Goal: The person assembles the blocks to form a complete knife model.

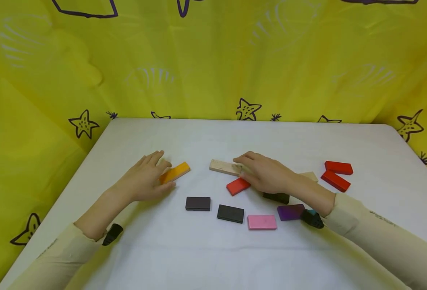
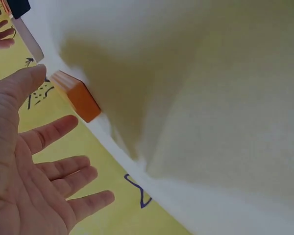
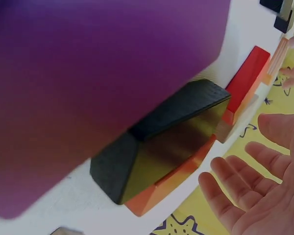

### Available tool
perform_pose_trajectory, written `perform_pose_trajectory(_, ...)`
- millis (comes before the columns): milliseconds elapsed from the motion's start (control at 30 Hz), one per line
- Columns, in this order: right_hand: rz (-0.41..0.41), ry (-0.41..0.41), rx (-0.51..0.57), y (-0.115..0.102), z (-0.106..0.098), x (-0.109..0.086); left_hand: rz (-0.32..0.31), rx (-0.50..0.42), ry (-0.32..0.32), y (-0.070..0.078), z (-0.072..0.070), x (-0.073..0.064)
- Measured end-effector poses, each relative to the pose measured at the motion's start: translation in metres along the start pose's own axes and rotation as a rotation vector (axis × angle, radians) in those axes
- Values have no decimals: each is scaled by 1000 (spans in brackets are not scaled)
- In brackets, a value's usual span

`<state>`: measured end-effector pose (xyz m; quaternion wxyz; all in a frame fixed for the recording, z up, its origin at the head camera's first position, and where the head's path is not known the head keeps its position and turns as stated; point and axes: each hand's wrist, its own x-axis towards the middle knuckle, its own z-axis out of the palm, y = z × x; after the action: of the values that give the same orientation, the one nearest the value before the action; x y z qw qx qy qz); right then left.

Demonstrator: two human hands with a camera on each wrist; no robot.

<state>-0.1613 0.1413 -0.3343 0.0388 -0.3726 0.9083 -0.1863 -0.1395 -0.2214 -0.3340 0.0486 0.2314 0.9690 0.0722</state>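
My left hand (image 1: 146, 177) is spread beside an orange block (image 1: 175, 172), its thumb and fingers on either side of the block's near end. The left wrist view shows thumb and fingers apart, with the orange block (image 2: 77, 97) past their tips. Over the middle right of the table, my right hand (image 1: 268, 171) reaches in with loose fingers. Its fingertips are right at the end of a light wooden block (image 1: 223, 167). Below the thumb lies a red block (image 1: 237, 186), partly covered by the hand. In the right wrist view, the fingers (image 3: 225, 196) are relaxed with nothing between them.
Nearer me lie a dark brown block (image 1: 197, 204), a black block (image 1: 230, 214), a pink block (image 1: 262, 222) and a purple block (image 1: 290, 212). A dark block (image 1: 276, 197) is partly under the right wrist. Two red blocks (image 1: 338, 167) sit farther right. A yellow curtain (image 1: 199, 60) stands behind.
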Motion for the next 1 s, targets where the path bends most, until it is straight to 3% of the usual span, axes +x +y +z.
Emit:
perform_pose_trajectory(333, 102, -29, 39, 3, 5, 23, 16, -26, 24, -7, 2, 0)
perform_pose_trajectory(633, 125, -34, 76, 2, 5, 30, 44, -3, 56, -11, 5, 7)
perform_pose_trajectory(833, 146, -53, 85, -1, 3, 32, 56, 0, 85, -11, 2, 18)
perform_pose_trajectory(1000, 160, -65, 78, -2, 3, 33, 96, -8, 119, -7, -2, 35)
